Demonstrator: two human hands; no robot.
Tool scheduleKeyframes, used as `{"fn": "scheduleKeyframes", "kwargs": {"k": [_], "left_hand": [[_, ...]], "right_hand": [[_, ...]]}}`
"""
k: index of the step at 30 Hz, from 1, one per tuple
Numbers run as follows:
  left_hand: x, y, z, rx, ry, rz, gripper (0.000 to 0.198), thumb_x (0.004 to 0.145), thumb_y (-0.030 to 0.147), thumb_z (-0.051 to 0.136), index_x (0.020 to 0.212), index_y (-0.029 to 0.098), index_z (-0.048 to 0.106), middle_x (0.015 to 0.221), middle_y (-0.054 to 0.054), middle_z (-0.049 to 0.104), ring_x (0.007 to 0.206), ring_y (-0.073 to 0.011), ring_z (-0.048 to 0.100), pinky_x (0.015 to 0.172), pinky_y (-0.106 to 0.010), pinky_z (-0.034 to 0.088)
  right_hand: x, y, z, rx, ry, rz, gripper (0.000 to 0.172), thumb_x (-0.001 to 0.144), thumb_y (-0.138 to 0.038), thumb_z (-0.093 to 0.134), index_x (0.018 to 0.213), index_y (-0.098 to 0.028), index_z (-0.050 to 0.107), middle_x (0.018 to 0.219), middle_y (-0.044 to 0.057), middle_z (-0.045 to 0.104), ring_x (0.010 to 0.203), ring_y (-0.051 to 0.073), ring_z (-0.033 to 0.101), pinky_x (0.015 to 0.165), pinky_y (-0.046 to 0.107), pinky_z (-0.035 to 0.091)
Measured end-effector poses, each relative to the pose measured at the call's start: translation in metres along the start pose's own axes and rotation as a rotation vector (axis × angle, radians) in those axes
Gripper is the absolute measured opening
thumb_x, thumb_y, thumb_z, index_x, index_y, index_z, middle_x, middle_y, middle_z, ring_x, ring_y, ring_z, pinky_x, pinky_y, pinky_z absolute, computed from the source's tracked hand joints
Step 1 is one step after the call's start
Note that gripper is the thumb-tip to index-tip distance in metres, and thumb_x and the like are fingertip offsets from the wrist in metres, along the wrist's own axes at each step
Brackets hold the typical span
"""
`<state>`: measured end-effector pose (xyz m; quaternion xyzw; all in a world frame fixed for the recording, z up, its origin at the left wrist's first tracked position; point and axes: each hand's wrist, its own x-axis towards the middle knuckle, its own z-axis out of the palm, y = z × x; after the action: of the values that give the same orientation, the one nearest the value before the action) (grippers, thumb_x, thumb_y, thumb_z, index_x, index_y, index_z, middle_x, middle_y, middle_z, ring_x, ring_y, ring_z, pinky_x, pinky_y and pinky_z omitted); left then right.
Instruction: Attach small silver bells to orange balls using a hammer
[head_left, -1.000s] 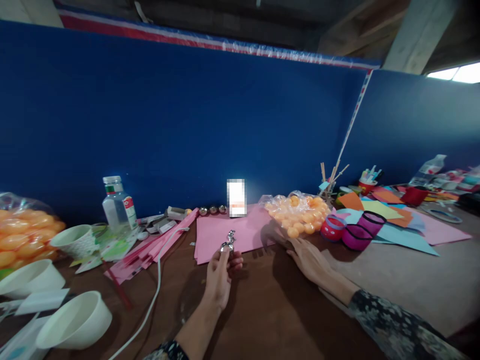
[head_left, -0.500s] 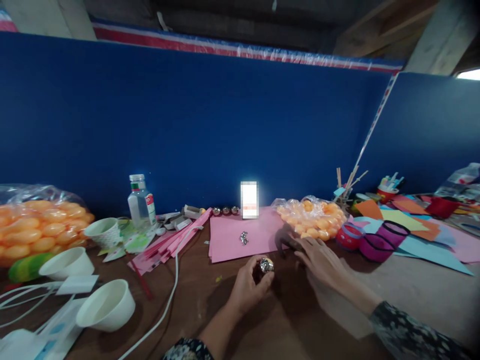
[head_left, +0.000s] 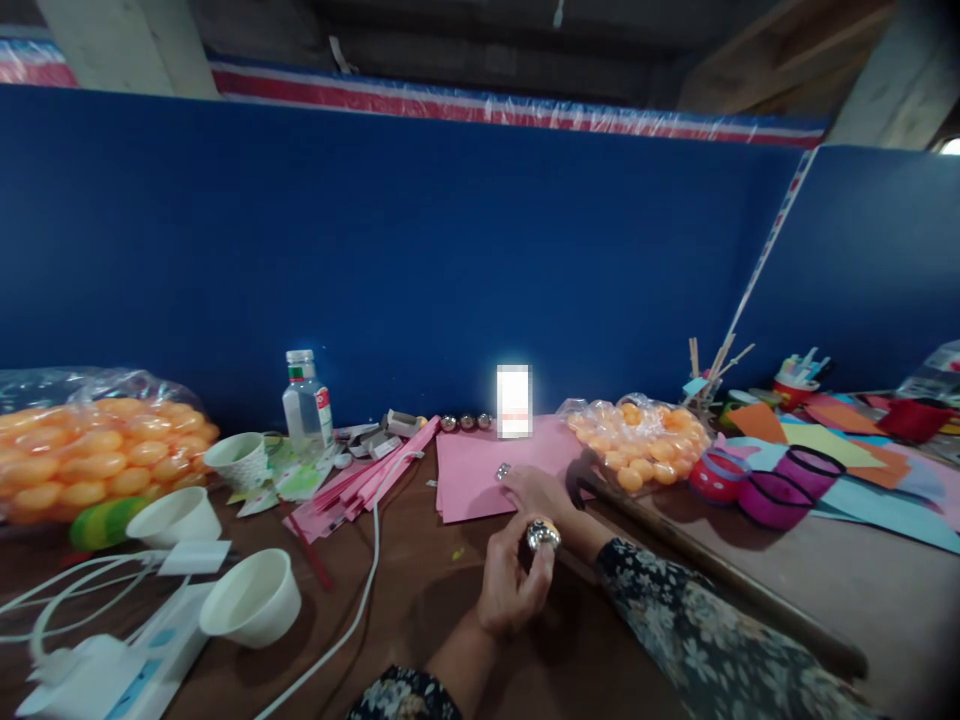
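My left hand (head_left: 510, 585) is closed round a small shiny silver ball (head_left: 541, 537), held just above the brown table. My right hand (head_left: 538, 492) reaches forward over the near edge of the pink paper sheet (head_left: 480, 470), its fingers stretched toward a small silver piece (head_left: 502, 470) lying on that sheet. Fingertips are close to the piece or touching it; I cannot tell which. A floral sleeve (head_left: 690, 630) covers my right forearm.
A bag of orange balls (head_left: 645, 440) sits right of the pink sheet, another large bag (head_left: 90, 450) far left. White paper cups (head_left: 251, 598), a water bottle (head_left: 306, 402), pink strips (head_left: 360, 480), a white cable (head_left: 352, 610) and coloured paper (head_left: 825, 450) surround the hands.
My right hand has moved left from the bag of orange balls onto the pink sheet, toward the silver piece. The left hand keeps the silver ball and shifted slightly. The camera panned left.
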<state>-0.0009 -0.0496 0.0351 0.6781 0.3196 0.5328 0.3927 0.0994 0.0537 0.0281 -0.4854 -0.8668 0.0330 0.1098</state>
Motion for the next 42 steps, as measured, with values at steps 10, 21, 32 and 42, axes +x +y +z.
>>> {"fn": "scheduleKeyframes", "kwargs": {"k": [10, 21, 32, 42], "left_hand": [[0.0, -0.01, 0.002, -0.064, 0.034, -0.091, 0.027, 0.082, 0.036, 0.04, 0.085, 0.014, 0.055, 0.07, -0.004, 0.054, 0.062, -0.0128, 0.05, 0.057, -0.022, 0.041], [0.005, -0.016, 0.004, -0.035, 0.161, -0.172, 0.023, 0.082, 0.033, 0.042, 0.088, 0.014, 0.054, 0.072, -0.003, 0.056, 0.059, -0.0113, 0.052, 0.056, -0.021, 0.041], [0.008, -0.022, 0.002, 0.143, 0.135, -0.172, 0.025, 0.074, 0.026, 0.052, 0.096, 0.016, 0.058, 0.082, -0.005, 0.062, 0.075, -0.0168, 0.056, 0.072, -0.027, 0.044], [0.004, -0.016, 0.003, 0.146, -0.122, -0.104, 0.025, 0.073, 0.02, 0.05, 0.095, 0.014, 0.058, 0.081, -0.005, 0.062, 0.073, -0.0161, 0.055, 0.068, -0.025, 0.043]], "right_hand": [[-0.002, 0.004, 0.001, -0.014, 0.006, 0.137, 0.019, 0.082, -0.023, 0.046, 0.097, -0.02, 0.058, 0.089, 0.006, 0.063, 0.083, 0.017, 0.057, 0.066, 0.022, 0.037], [0.005, 0.013, 0.014, 0.111, 0.114, 0.087, 0.02, 0.083, -0.019, 0.043, 0.094, -0.018, 0.06, 0.094, 0.005, 0.062, 0.085, 0.015, 0.055, 0.073, 0.023, 0.038], [-0.013, 0.024, 0.001, 0.182, 0.27, 0.13, 0.022, 0.085, -0.019, 0.039, 0.09, -0.018, 0.06, 0.09, 0.005, 0.063, 0.085, 0.016, 0.056, 0.077, 0.026, 0.04], [-0.01, 0.026, -0.005, 0.186, 0.112, 0.08, 0.016, 0.08, -0.021, 0.047, 0.081, -0.019, 0.063, 0.081, 0.003, 0.064, 0.078, 0.016, 0.057, 0.07, 0.024, 0.038]]}}
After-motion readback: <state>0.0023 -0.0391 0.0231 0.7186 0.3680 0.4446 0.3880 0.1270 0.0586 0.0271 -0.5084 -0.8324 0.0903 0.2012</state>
